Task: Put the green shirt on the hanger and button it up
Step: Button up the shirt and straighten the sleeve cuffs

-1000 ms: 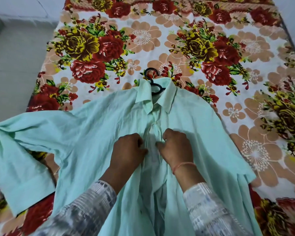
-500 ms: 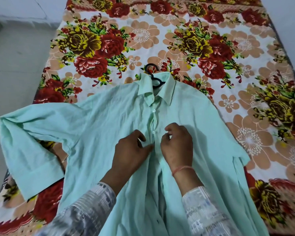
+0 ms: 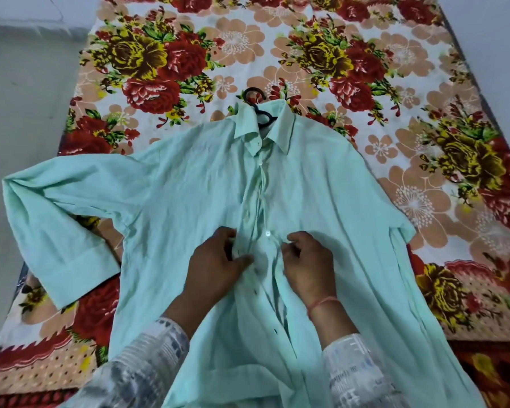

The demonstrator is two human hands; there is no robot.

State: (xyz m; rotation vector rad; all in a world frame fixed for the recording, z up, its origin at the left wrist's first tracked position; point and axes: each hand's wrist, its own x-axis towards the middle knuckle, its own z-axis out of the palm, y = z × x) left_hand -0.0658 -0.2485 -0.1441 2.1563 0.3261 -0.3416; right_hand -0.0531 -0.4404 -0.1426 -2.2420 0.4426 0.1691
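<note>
green shirt (image 3: 130, 187) flat on bedspread (image 3: 95, 304) | my left hand (image 3: 218, 260) pinches placket edge (image 3: 238, 248) at 9 o'clock of fastened button (image 3: 267, 233) | hanger (image 3: 262, 115) in collar (image 3: 246, 125), 12 o'clock | my right hand (image 3: 309, 266) seemingly pinches opposite edge (image 3: 278, 262); I keep both taut, aligned.

Matt, creased cloth shirt (image 3: 189, 178); smooth black plastic hanger (image 3: 264, 116).

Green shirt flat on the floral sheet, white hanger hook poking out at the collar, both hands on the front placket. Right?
One thing is off: the hanger is black, not white, as the head view shows. The rest holds. The green shirt lies flat on the floral sheet, the hook pokes out at the collar, and the left hand and right hand pinch the front placket.
</note>
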